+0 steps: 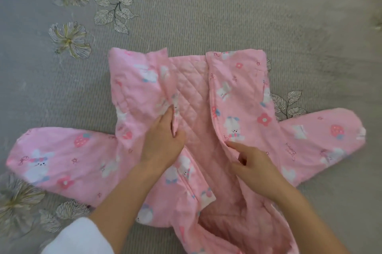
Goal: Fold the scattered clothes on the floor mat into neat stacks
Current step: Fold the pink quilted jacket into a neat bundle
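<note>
Head view: open jacket (244, 92) laid flat mid-mat (206, 6), folding barely begun.

Spread front-up, hem farthest away, sleeves (62, 160) splayed to either side, quilted lining (194, 109) bared between the parted fronts. Gripping one front's inner edge in the left hand (163, 138), fingers curled round the fabric. Resting the right hand's (256, 165) forefinger straight on the other front beside the zip (213, 109), thumb and remaining fingers seemingly nipping that edge, though the grip is partly hidden. Judged an early stage: fronts not yet closed, sleeves not yet turned in, no fold across the body, no stack in sight. Left to do, by this reckoning: close the fronts, fold the sleeves across, halve the body, set aside. No other clothes in frame, so overall progress hard to gauge.
</note>
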Motion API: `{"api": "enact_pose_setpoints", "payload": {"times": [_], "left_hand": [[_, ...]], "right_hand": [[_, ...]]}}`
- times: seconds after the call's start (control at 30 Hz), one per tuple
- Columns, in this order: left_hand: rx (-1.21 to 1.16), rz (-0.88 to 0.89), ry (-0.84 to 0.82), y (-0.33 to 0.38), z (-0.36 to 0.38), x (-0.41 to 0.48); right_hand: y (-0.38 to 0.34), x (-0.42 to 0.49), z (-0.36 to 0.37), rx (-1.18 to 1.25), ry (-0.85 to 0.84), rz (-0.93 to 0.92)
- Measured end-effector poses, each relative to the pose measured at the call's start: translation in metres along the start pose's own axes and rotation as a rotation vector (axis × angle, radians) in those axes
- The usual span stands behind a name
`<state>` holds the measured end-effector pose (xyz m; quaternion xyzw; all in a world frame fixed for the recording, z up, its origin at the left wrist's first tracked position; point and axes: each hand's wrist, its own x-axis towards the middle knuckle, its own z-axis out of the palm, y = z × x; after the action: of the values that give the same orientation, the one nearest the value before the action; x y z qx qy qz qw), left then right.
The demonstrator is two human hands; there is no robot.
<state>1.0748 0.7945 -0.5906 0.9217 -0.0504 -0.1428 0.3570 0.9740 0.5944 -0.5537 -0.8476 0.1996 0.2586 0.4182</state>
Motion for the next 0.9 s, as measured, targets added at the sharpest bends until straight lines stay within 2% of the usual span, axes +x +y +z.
{"api": "enact_pose_setpoints", "payload": {"times": [0.03,0.1,0.2,0.27,0.3,0.33,0.37,0.43,0.5,0.57,0.6,0.63,0.7,0.73,0.8,0.83,0.9], "left_hand": [[-0.032,0.075,0.019,0.004,0.004,-0.003],[-0.027,0.169,-0.065,0.007,0.019,-0.012],[0.141,0.133,-0.252,-0.007,0.044,-0.025],[0.174,0.129,-0.26,-0.014,0.054,-0.035],[0.145,0.146,-0.242,-0.013,0.056,-0.04],[0.123,0.164,-0.241,-0.012,0.058,-0.046],[0.121,0.183,-0.255,-0.011,0.06,-0.053],[0.186,0.229,-0.315,-0.008,0.065,-0.069],[0.253,0.205,-0.368,-0.005,0.075,-0.079],[0.28,0.115,-0.404,-0.001,0.087,-0.08],[0.306,0.091,-0.418,0.0,0.092,-0.079],[0.351,0.083,-0.427,0.0,0.097,-0.077],[0.443,0.08,-0.456,-0.002,0.101,-0.075],[0.464,0.08,-0.47,-0.003,0.101,-0.075],[0.475,0.084,-0.499,-0.003,0.1,-0.075],[0.481,0.086,-0.506,-0.002,0.098,-0.075],[0.484,0.077,-0.513,-0.001,0.097,-0.074]], "right_hand": [[0.003,0.001,0.001,0.042,0.0,-0.037],[0.009,0.005,0.009,0.054,-0.054,-0.069],[0.015,0.006,0.027,0.157,-0.285,0.002],[0.018,0.003,0.038,0.31,-0.399,0.033],[0.02,0.003,0.04,0.385,-0.392,0.037],[0.023,0.004,0.038,0.475,-0.33,0.049],[0.028,0.004,0.032,0.574,-0.201,0.076],[0.044,0.003,0.011,0.693,0.234,0.152],[0.069,-0.001,-0.011,0.648,0.744,0.311],[0.097,-0.009,-0.026,0.658,1.081,0.508],[0.109,-0.01,-0.031,0.743,1.139,0.617],[0.119,-0.01,-0.034,0.865,1.115,0.706],[0.131,-0.009,-0.042,1.066,0.981,0.735],[0.131,-0.01,-0.047,1.134,0.933,0.689],[0.122,-0.012,-0.057,1.224,0.959,0.548],[0.113,-0.014,-0.06,1.199,1.023,0.445],[0.091,-0.016,-0.061,0.933,1.144,0.236]]}}
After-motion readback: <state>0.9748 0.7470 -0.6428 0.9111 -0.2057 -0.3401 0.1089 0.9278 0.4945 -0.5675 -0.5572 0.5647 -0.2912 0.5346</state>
